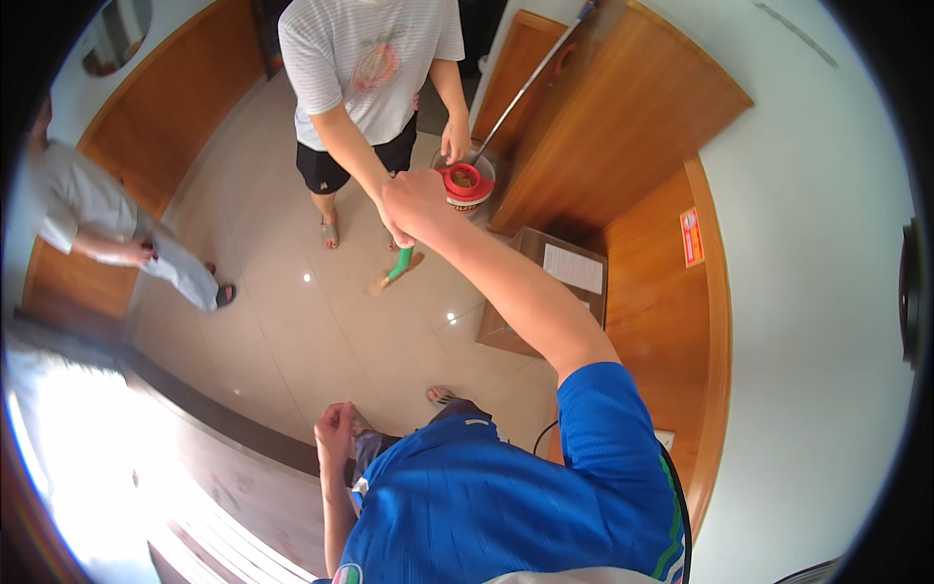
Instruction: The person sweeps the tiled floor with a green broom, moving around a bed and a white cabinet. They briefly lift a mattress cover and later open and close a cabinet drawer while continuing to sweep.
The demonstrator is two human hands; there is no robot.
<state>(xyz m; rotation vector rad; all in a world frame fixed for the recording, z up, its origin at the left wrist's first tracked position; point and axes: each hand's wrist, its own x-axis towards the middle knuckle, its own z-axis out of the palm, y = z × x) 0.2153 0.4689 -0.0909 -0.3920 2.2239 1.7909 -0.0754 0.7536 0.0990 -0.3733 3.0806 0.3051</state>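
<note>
My right hand (413,201) is stretched out in front of me and grips a small round container with a red rim (468,185) that holds something brown. A person in a striped white shirt (365,58) stands facing me; one of their hands (392,226) touches my right hand from below, and their other hand (454,142) hangs just above the container. My left hand (334,428) stays close to my body by a dark counter edge (204,404), fingers curled with nothing in them.
A long mop handle (530,83) leans against the wooden wall panels (623,127). A cardboard box (545,292) with a white sheet sits on the tiled floor (292,321) at right. A green-necked broom (399,265) lies on the floor. Another person (92,214) sits at left.
</note>
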